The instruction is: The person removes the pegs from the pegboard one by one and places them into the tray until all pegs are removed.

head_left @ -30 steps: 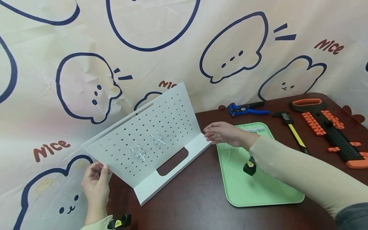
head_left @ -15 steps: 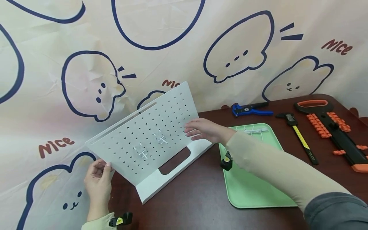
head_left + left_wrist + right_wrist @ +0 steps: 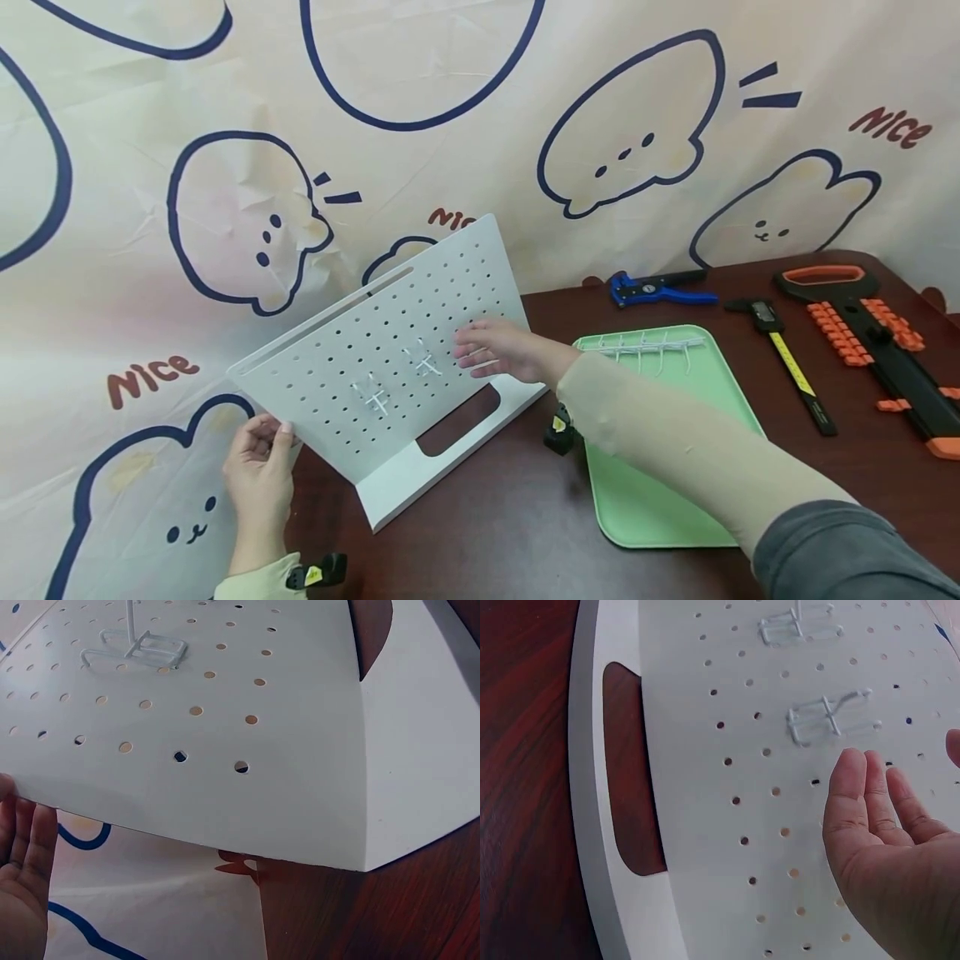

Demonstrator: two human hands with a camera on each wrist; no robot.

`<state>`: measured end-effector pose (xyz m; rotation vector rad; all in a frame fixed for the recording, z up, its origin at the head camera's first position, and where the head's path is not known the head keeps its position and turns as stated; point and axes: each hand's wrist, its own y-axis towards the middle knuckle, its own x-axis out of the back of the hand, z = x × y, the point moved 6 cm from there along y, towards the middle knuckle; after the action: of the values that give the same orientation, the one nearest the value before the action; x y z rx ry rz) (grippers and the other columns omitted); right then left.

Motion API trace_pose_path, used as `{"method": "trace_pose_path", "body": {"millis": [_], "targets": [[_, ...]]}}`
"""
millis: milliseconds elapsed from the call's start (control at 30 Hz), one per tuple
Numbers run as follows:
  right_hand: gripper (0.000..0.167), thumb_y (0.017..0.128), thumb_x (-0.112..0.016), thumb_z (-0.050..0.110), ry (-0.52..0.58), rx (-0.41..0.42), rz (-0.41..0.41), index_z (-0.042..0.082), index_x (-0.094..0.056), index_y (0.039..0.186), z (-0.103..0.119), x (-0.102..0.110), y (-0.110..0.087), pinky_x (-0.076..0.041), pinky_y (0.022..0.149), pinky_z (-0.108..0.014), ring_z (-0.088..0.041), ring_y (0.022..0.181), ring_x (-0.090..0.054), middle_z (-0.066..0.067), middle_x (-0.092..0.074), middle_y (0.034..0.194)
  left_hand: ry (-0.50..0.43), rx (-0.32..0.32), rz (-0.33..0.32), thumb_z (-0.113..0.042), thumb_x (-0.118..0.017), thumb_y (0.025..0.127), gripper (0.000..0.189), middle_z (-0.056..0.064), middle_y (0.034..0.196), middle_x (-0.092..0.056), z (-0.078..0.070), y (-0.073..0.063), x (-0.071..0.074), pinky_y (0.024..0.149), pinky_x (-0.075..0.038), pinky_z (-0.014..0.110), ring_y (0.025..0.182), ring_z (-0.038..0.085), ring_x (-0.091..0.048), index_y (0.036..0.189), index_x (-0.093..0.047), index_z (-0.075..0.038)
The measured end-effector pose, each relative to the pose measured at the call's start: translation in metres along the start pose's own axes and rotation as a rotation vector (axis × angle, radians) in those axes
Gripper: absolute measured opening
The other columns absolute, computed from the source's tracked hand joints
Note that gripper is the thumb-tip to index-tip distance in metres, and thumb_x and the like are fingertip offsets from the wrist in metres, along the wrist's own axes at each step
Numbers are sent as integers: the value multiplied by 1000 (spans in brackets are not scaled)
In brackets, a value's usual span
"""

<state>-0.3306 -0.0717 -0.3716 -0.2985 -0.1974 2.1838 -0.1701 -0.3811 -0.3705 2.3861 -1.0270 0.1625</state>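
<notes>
A white metal pegboard (image 3: 322, 358) with a folded base stands tilted back on the table. My left hand (image 3: 258, 479) pinches its left side edge between thumb and fingers. Two white wire hooks, a left one (image 3: 372, 400) and a right one (image 3: 424, 362), are mounted in its holes. My right hand (image 3: 510, 346), fingers extended and nothing in it, hovers before the panel just right of the right hook. In the right wrist view its fingertips (image 3: 851, 761) come close below the nearer hook (image 3: 829, 716).
A green tray (image 3: 645, 500) on the right holds more white wire hooks (image 3: 645, 343) along its far end. Behind it lies a blue-handled wire stripper (image 3: 660, 292). Farther right are a digital caliper (image 3: 791, 358) and a black tool with orange parts (image 3: 870, 342). A patterned cloth hangs behind.
My right hand has moved left from beside the board's right end, across its front, to the right hook. The left hand keeps its hold on the edge. The head view has shifted slightly.
</notes>
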Motion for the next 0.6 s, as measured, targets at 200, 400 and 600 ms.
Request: {"method": "trace_pose_path", "body": {"millis": [200, 400, 600], "targets": [[36, 106, -56, 18, 21, -4, 14, -2, -53, 136, -7, -11, 4, -55, 95, -40, -41, 127, -58, -22, -63, 129, 13, -12, 3, -10, -60, 105, 23, -13, 98, -61, 1, 1, -1, 78, -48, 8, 85, 5, -60, 122, -59, 6], [32, 105, -58, 19, 36, -21, 37, 1, -56, 131, -15, -24, 10, -56, 92, -38, -40, 125, -60, -18, -65, 121, 17, -11, 0, -9, -60, 105, 21, -11, 96, -63, 0, 0, 0, 77, -48, 8, 83, 5, -60, 120, -59, 6], [31, 106, -56, 18, 74, -31, 44, -1, -55, 131, -22, -39, 14, -56, 94, -38, -40, 125, -60, -21, -66, 121, 11, -27, 2, -7, -60, 105, 18, 7, 99, -67, 0, 1, 0, 76, -48, 8, 82, 6, -60, 117, -60, 6]]}}
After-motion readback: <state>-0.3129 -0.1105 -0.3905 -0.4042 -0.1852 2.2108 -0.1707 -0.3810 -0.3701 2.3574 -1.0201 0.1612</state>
